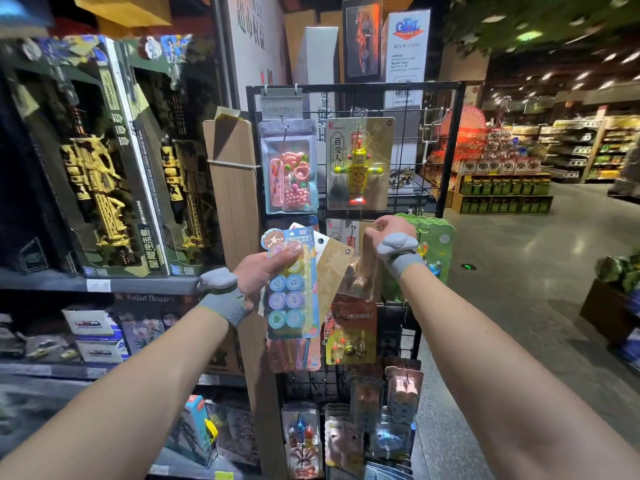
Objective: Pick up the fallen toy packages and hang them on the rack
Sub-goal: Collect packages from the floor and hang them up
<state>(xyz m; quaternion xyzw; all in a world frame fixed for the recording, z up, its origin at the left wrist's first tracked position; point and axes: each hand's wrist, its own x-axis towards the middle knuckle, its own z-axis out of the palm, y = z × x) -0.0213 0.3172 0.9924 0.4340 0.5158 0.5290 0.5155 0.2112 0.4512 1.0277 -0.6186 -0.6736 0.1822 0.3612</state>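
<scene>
Left hand grips fanned spare packages, kept off floor; right hand pinches gold card top, likely aligning hole with rack hook.

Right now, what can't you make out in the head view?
All head view.
What the right hand grips, if anything: hidden by its own fingers.
Cards fanned behind the stamp pack in the left hand: overlapped, count unclear.
Lowest packages on the rack: blurred.
Rack's foot: cut off by the bottom edge.
</scene>
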